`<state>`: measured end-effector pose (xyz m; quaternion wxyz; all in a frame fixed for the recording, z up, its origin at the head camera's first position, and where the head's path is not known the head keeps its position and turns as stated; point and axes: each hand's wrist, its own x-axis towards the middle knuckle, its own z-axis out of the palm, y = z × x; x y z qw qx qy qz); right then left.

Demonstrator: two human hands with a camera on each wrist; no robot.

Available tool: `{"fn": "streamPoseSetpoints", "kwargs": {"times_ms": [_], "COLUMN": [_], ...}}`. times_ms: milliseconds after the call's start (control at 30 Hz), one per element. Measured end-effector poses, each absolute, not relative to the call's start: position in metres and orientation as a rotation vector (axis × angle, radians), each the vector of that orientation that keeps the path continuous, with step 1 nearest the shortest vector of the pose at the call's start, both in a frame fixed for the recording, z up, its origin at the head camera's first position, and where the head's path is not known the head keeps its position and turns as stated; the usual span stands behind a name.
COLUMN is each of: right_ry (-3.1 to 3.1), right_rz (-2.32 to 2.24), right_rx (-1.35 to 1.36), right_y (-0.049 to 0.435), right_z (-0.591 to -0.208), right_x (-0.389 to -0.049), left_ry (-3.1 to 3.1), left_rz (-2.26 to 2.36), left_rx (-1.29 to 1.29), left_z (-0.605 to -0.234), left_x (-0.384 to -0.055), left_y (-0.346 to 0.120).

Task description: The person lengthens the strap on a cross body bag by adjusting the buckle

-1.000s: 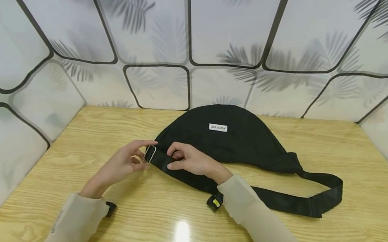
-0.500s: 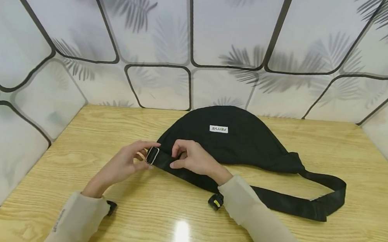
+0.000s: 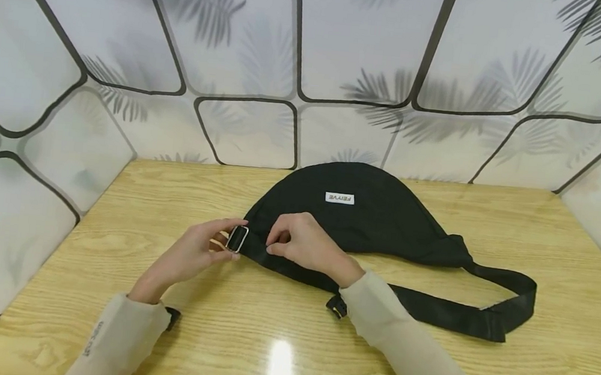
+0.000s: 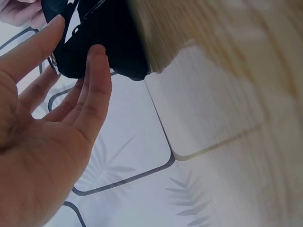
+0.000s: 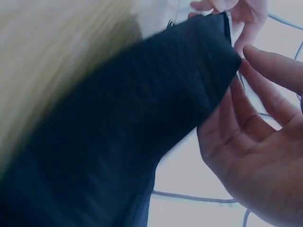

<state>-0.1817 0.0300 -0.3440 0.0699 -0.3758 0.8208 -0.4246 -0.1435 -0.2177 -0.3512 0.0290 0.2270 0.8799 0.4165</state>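
Note:
A black waist bag [image 3: 384,223] with a small white label lies on the table in the head view. Its webbing strap [image 3: 440,313] loops out on the right and runs back under the right forearm. At the bag's left end, my left hand [image 3: 193,255] holds the metal-framed slide buckle [image 3: 237,239] between thumb and fingers. Just to the right, my right hand [image 3: 308,242] pinches the strap's edge between thumb and index finger. In the right wrist view the wide strap [image 5: 118,109] stretches up to the fingertips, with the other fingers behind it.
The wooden table [image 3: 243,333] meets a patterned back wall [image 3: 349,132] just behind the bag. Small black devices sit at both wrists, one beside the left sleeve [image 3: 120,333] and one beside the right sleeve [image 3: 395,329].
My right thumb and index finger have come together on the strap, and that hand has risen slightly. The buckle and my left hand have shifted a little to the right.

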Motion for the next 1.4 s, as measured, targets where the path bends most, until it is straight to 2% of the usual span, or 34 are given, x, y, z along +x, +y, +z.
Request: {"fn": "streamPoseSetpoints", "kwargs": {"times_ms": [333, 833, 1400], "right_ry": [2.219, 1.971, 1.955], "right_rz": [-1.319, -1.570, -1.619], "right_rx": [-0.763, -0.605, -0.587], "right_y": [0.026, 0.022, 0.020], "right_z": [-0.356, -0.361, -0.359], "right_x": [-0.191, -0.188, -0.183], "left_ry": [2.714, 2.707, 2.692], "left_rz": [1.265, 1.249, 1.235], "left_rx": [0.714, 0.779, 0.835], "left_z": [-0.351, -0.352, -0.352], "left_x": [-0.144, -0.144, -0.142], "left_y": [-0.218, -0.218, -0.213]}}
